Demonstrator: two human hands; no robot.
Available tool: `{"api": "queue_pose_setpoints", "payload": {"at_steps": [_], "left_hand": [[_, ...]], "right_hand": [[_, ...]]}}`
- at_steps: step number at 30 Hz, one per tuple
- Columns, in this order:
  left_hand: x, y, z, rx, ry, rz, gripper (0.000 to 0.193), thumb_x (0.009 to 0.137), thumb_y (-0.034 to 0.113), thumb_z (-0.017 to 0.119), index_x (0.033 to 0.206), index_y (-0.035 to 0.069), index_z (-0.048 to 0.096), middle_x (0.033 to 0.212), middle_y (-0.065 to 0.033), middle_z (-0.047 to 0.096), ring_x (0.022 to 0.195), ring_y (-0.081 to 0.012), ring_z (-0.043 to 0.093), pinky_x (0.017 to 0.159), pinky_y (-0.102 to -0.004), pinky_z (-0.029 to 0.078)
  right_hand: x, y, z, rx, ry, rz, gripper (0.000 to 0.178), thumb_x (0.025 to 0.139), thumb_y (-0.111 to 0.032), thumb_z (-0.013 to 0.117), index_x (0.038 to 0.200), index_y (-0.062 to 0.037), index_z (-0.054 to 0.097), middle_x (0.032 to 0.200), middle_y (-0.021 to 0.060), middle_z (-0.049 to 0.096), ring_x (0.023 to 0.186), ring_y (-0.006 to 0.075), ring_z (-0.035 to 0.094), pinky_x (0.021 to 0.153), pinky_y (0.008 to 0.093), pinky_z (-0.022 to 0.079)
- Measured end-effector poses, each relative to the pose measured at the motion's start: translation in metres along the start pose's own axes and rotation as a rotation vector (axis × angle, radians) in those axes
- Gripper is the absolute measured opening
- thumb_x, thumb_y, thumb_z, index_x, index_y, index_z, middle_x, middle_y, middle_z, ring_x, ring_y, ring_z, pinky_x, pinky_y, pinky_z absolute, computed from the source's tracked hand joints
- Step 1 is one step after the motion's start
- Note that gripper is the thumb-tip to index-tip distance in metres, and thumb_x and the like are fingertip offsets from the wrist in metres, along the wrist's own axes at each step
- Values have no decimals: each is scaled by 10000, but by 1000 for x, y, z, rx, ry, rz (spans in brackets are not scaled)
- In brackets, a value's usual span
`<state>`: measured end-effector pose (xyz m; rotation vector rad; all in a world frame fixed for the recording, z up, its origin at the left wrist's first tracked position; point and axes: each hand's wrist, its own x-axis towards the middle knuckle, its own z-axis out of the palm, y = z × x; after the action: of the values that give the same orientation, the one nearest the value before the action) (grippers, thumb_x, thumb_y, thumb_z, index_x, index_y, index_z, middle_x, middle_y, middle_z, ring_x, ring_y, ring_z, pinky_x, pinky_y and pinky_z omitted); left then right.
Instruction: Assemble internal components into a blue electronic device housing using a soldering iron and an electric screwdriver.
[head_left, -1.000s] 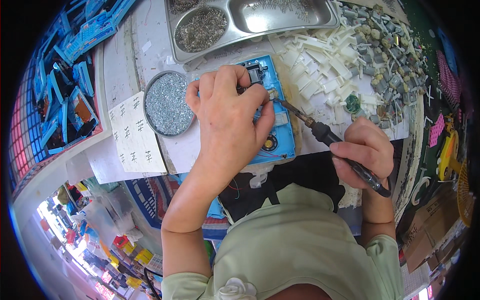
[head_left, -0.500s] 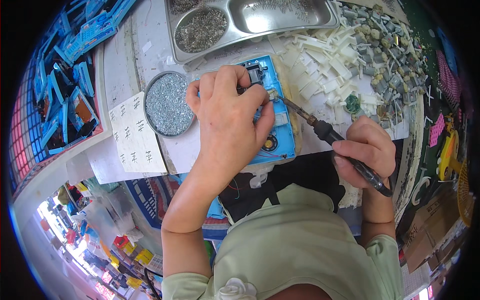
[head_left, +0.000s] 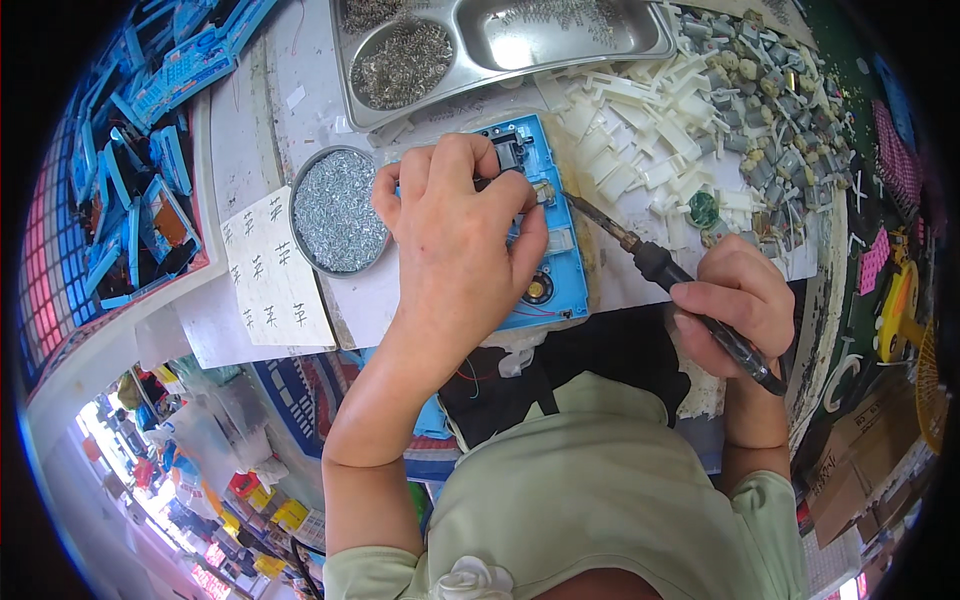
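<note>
My right hand (head_left: 745,295) is closed round the black handle of a soldering iron (head_left: 662,268). The iron slants up to the left, its tip just off the right edge of a blue plastic casing (head_left: 568,275). Over the casing's left side lies my left hand (head_left: 455,235), fingers curled and pressed together; what they pinch is hidden beneath them. Beside those fingertips a small metal part (head_left: 543,192) sits in the casing. A round part with a brass-coloured centre (head_left: 540,287) and thin red wires show lower in it. The casing rests on a pale, worn pad (head_left: 592,220).
Left of my hand stands a round dish (head_left: 341,210) of small metal pieces, beside paper with handwriting (head_left: 270,275). A steel tray (head_left: 560,65) holding springs lies behind. White plastic parts (head_left: 640,130) and grey motors (head_left: 770,120) are heaped right; blue casings (head_left: 130,200) fill a bin left.
The soldering iron's tip has shifted slightly right, away from the metal part in the casing, along with my right hand. My left hand has barely moved.
</note>
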<state>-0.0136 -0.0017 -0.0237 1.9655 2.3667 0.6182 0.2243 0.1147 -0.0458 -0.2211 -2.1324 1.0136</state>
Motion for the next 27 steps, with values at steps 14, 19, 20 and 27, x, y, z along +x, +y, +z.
{"api": "queue_pose_setpoints", "payload": {"at_steps": [14,19,20,27], "left_hand": [[2,3,-2,30,-16,0,112,728,161,780,799,118,705,959,-54,519,963,-277,521,916,-461,331],[2,4,-3,41,-13,10,111,733,160,780,799,114,703,963,-56,526,963,-279,529,921,-465,332],[2,4,-2,45,-13,11,111,734,160,781,798,114,703,965,-56,528,965,-279,530,925,-467,332],[0,6,-6,61,-30,17,199,739,193,811,898,126,712,1008,-56,551,1005,-281,536,956,-472,330]], "right_hand": [[-1,2,-2,3,15,-26,281,733,1,750,1010,-45,742,699,43,559,576,213,545,507,314,414],[-2,3,-3,2,17,-24,267,747,-6,751,1011,-46,737,698,44,558,573,212,543,505,313,414],[-2,3,-3,0,16,-25,270,746,-6,752,1012,-47,736,699,44,558,573,212,543,505,313,413],[-4,4,-5,-1,28,-23,285,727,1,757,1007,-48,732,709,52,569,571,218,542,505,315,413]]}}
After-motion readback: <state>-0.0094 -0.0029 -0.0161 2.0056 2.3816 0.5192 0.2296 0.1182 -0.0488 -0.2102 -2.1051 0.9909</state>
